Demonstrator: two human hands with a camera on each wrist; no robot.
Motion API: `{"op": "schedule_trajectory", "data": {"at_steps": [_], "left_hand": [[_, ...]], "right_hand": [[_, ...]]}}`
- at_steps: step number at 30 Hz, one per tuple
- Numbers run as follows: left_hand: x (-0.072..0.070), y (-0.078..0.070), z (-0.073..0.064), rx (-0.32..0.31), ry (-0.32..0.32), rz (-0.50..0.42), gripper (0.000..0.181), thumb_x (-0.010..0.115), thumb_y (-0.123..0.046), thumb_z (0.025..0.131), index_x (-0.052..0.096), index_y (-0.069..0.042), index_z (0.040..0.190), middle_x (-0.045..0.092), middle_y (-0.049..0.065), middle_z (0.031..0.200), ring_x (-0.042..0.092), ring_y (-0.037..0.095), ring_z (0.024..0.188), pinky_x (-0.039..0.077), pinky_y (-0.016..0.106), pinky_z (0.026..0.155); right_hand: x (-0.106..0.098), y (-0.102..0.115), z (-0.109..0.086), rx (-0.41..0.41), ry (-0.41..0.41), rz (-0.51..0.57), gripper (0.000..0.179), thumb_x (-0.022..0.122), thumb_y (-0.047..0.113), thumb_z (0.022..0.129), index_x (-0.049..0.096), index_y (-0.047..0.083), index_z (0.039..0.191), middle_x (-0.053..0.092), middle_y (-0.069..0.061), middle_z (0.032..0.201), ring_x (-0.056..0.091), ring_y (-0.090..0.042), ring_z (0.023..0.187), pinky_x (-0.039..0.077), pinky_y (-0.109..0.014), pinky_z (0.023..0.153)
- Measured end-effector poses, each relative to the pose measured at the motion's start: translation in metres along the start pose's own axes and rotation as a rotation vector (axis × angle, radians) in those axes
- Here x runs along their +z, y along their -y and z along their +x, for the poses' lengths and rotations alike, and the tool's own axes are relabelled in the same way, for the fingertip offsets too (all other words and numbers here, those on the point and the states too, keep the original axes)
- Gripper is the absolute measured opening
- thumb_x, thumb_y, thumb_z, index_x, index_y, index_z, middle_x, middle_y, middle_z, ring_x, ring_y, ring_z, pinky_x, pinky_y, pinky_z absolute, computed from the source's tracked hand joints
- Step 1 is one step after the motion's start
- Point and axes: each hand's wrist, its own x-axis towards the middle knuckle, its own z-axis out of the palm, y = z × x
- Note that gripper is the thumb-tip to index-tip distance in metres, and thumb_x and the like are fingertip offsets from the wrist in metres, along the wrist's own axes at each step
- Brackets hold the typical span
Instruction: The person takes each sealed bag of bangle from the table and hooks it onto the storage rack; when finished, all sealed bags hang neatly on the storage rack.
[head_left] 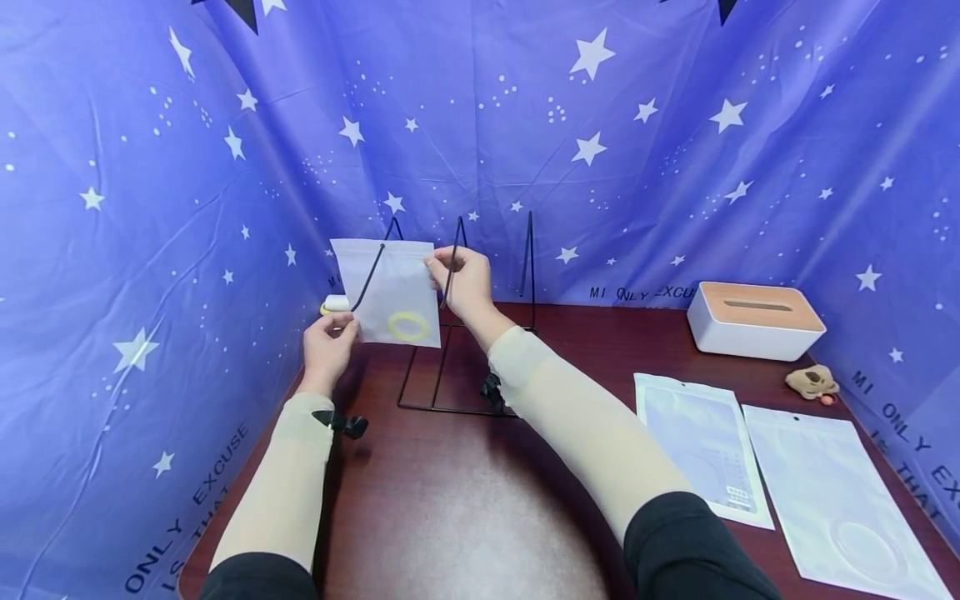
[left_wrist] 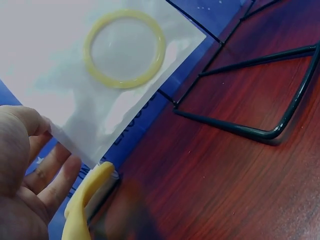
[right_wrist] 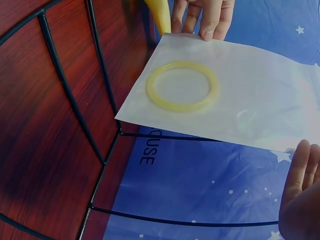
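A white zip bag (head_left: 382, 283) with a yellow ring (head_left: 408, 326) inside is held up at the black wire rack (head_left: 435, 408); one slanting rack wire crosses in front of it. My left hand (head_left: 328, 348) pinches the bag's lower left edge. At the upper right edge, my right hand (head_left: 468, 283) grips the bag between thumb and fingers, beside the rack's middle divider. In the left wrist view the ring (left_wrist: 90, 55) shows through the bag, near a curved yellow object (left_wrist: 82, 205) below the left fingers. The right wrist view shows the bag (right_wrist: 245, 80) stretched between both hands.
On the right of the dark red table (head_left: 450, 500) lie two flat white zip bags (head_left: 697, 450) (head_left: 832, 492). Behind them are a white tissue box (head_left: 750, 333) with a wood-coloured lid and a small tan figure (head_left: 812, 382). A starry blue cloth (head_left: 465, 117) surrounds the table.
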Motion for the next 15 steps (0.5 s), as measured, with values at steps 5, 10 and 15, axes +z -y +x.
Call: {"op": "schedule_trajectory", "data": {"at_steps": [5,10,15], "left_hand": [[0.0032,-0.0021,0.0026,-0.019,-0.018,0.031,0.021,0.072,-0.005,0.097,0.074,0.008,0.113,0.074,0.021,0.104,0.071,0.015,0.080,0.055,0.016,0.069],[0.0048,-0.0030,0.0043,-0.039,-0.027,0.034,0.022,0.072,-0.007,0.098,0.074,0.007,0.115,0.073,0.023,0.108,0.069,0.009,0.078,0.058,0.020,0.071],[0.0054,-0.0019,0.0052,-0.051,-0.029,0.026,0.022,0.073,-0.008,0.098,0.074,0.007,0.114,0.073,0.023,0.107,0.071,0.020,0.084,0.059,0.024,0.074]], "right_hand": [[-0.0015,-0.0022,0.0046,0.017,-0.017,0.007,0.012,0.081,0.008,0.093,0.078,-0.001,0.101,0.075,-0.010,0.088,0.073,-0.019,0.072,0.063,-0.034,0.067],[-0.0018,-0.0013,0.0056,0.030,-0.022,-0.004,0.013,0.082,0.009,0.092,0.078,0.000,0.101,0.075,-0.011,0.088,0.073,-0.020,0.073,0.063,-0.034,0.067],[-0.0011,0.0000,0.0038,0.036,-0.020,-0.039,0.012,0.083,0.013,0.092,0.080,0.004,0.098,0.075,-0.009,0.086,0.073,-0.022,0.071,0.063,-0.035,0.066]]}}
